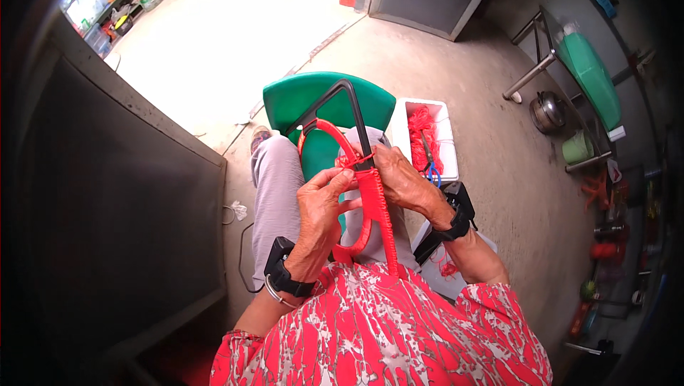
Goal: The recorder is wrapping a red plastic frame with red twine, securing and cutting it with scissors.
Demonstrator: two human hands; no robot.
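Observation:
A black metal frame (355,112), bent to a corner at its far end, stretches between my knees. Its near part is wrapped in red cord (381,208), and a red oval ring (362,238) curves beside it, partly hidden by my left hand. My left hand (319,204) pinches the red cord where the wrapping meets bare black metal. Opposite it, my right hand (405,178) is closed around the frame's right side at the same spot; its fingertips are mostly hidden. Loose red strands bunch up between the two hands.
A white foam box (450,145) right of my knee holds red cord (422,126) and blue-handled scissors (432,169). Beyond my knees is a green plastic seat (278,98). A dark panel (121,194) stands left; a metal pot (547,112) and rack (531,76) are right.

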